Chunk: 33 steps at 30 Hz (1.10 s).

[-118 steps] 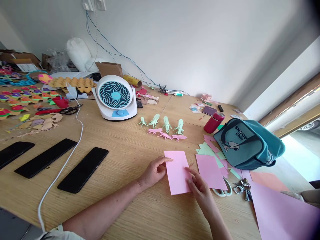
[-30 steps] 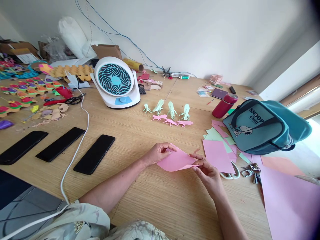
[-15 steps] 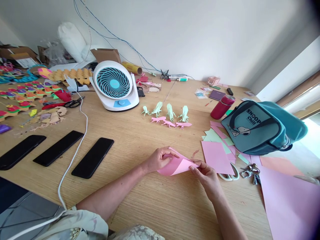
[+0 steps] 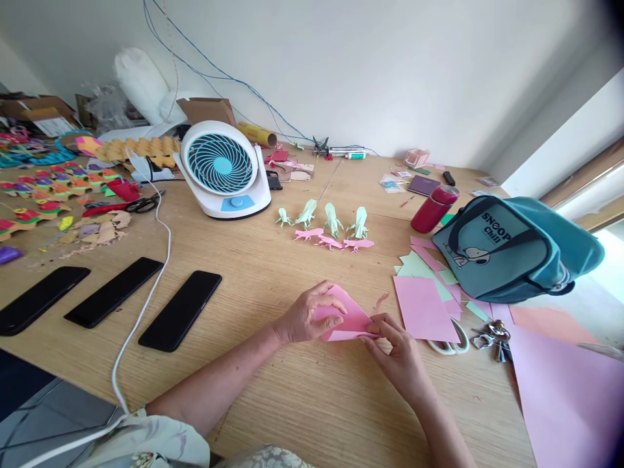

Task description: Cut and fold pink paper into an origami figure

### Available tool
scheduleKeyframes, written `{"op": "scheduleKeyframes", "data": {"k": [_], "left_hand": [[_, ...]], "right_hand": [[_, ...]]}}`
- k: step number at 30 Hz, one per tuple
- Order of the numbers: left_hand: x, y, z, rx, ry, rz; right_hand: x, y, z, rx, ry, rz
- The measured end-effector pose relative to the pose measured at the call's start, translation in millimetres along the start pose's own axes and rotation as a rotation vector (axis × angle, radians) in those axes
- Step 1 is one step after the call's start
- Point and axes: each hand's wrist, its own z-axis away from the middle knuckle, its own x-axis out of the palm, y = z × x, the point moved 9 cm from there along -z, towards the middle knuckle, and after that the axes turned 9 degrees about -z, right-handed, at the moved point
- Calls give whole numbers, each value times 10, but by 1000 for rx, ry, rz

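A pink paper (image 4: 351,313), folded over into a triangle, lies on the wooden table (image 4: 292,403) in front of me. My left hand (image 4: 307,315) rests on its left part with the fingers pressing it flat. My right hand (image 4: 397,351) pinches the paper's right corner against the table. Just right of the hands lies a flat pink sheet (image 4: 423,307) on green and pink scraps.
Three black phones (image 4: 180,309) and a white cable (image 4: 146,292) lie at left. A white fan (image 4: 223,169), small green and pink folded figures (image 4: 331,227), a red bottle (image 4: 433,207), a teal bag (image 4: 511,247), scissors and keys (image 4: 490,338) and a large pink sheet (image 4: 570,396) surround the hands.
The pink sheet lay flat, was lifted and folded corner to corner, and is now pressed down on the table as a triangle under both hands.
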Motion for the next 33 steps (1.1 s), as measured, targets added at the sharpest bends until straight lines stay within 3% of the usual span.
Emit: {"op": "scheduleKeyframes", "data": {"k": [8, 13, 17, 23, 27, 33], "left_hand": [[-117, 58, -83, 64, -70, -4], [-165, 48, -144, 19, -199, 16], [-138, 167, -202, 14, -349, 11], [82, 403, -236, 62, -581, -135], [316, 438, -149, 60, -774, -139], [348, 367, -181, -9, -787, -160]], "right_hand": [[104, -237, 53, -69, -178, 46], [124, -328, 79, -74, -266, -26], [147, -348, 94, -40, -316, -82], [55, -362, 67, -57, -272, -121], [-33, -323, 48, -41, -242, -109], [-100, -262, 74, -6, -246, -30]]}}
